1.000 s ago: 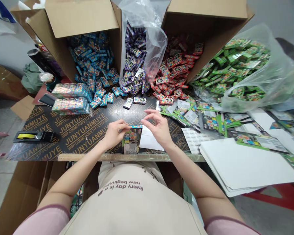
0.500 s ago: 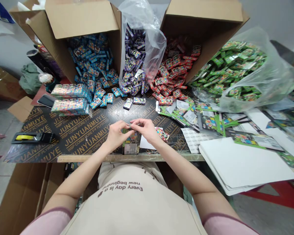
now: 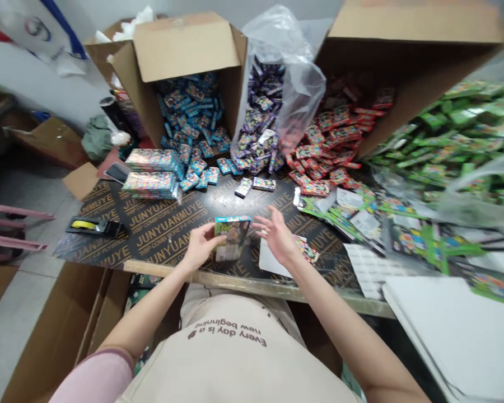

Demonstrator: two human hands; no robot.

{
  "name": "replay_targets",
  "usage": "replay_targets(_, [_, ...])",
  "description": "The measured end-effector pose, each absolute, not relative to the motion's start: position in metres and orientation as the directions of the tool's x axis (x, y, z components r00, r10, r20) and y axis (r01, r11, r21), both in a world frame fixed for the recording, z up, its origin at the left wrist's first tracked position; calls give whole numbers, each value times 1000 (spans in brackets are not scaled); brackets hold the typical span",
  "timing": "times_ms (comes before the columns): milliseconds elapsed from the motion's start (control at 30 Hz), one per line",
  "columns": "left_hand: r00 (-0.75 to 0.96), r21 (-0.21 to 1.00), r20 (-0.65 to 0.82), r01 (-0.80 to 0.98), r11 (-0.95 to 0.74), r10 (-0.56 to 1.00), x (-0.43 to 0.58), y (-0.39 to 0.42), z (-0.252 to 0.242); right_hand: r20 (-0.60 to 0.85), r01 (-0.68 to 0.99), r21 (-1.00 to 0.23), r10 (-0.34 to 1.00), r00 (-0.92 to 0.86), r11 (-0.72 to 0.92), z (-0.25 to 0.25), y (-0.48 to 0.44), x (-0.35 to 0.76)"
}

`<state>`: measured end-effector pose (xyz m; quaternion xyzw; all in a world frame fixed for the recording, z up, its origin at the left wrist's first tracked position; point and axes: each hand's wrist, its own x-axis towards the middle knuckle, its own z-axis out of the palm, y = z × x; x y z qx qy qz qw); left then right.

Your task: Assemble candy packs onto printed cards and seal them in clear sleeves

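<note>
My left hand (image 3: pixel 203 245) is closed on the left edge of a printed packet (image 3: pixel 232 240), thumb across its front. The packet has a green patch and a dark, partly see-through face, and a bright blue strip shows along its top. To its right my right hand (image 3: pixel 278 234) is raised with the fingers spread, apart from the packet. Beneath that hand lie a white card (image 3: pixel 269 261) and a colourful red-edged packet (image 3: pixel 307 249). Two small purple boxes (image 3: pixel 264 183) lie beyond the hands on the black table (image 3: pixel 159 224).
Small boxes spill from a blue-filled carton (image 3: pixel 189 45), a clear bag of purple ones (image 3: pixel 294 78) and a red-filled carton (image 3: pixel 407 31). Green boxes (image 3: pixel 457 134) heap at right. Stacked wrapped packs (image 3: pixel 149 186) and a tape dispenser (image 3: pixel 94 228) stand left; white sheets (image 3: pixel 457 330) lie right.
My hands have come apart: the right has moved off to the right and opened, while the left keeps the packet, now standing up with its blue top showing. The view has shifted.
</note>
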<state>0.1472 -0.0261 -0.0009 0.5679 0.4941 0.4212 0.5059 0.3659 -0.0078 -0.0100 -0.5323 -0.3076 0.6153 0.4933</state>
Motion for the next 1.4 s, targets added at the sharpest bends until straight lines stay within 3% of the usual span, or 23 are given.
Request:
replay_targets(67, [-3, 913, 178, 373, -164, 984, 113, -10, 13, -288, -169, -951, 942, 171, -261, -23, -4, 372])
replay_targets(133, [-66, 763, 370, 591, -263, 927, 73, 13, 23, -182, -14, -983, 962, 205, -183, -36, -1, 374])
replay_targets(200, [-49, 633, 449, 722, -278, 892, 35, 39, 23, -52, 173, -982, 988, 146, -77, -45, 1, 372])
replay_targets(267, [-37, 540, 436, 810, -229, 899, 5, 64, 12, 63, 387, -921, 996, 65, 33, -50, 6, 372])
replay_targets(367, [32, 413, 349, 892, -185, 937, -19, 94, -14, 163, 689, -719, 986, 43, 89, -54, 29, 391])
replay_targets(467, [111, 304, 297, 930, -204, 948, -21, 102, -26, 220, 883, -469, 966, 137, -18, -54, 62, 438])
replay_targets(600, [92, 266, 384, 942, -206, 919, 6, 84, -20, 211, 954, -226, 946, 246, -198, -55, 88, 495])
replay_targets(733, [154, 313, 438, 898, -310, 886, 48, 57, -27, 211, 1000, -1, 977, 24, -25, -62, 79, 504])
replay_targets(800, [189, 348, 429, 868, -355, 883, 66, 44, -36, 228, 997, 67, 974, 7, -23, -67, 68, 501])
replay_targets(900, [229, 408, 415, 819, -404, 881, 82, 29, -47, 280, 995, 55, 958, 68, -87, -73, 55, 503])
replay_targets(1167, [233, 501, 397, 755, -423, 888, 98, 18, -44, 461, 981, -192, 884, 80, 11, -71, 43, 524])
replay_targets(1300, [239, 615, 366, 664, -427, 899, 124, 12, -32, 647, 930, -331, 756, 98, 162, -43, 32, 480])
replay_targets(1400, [314, 679, 352, 562, -472, 882, 156, 4, -20, 761, 811, -397, 648, 29, 429, -7, 8, 417])
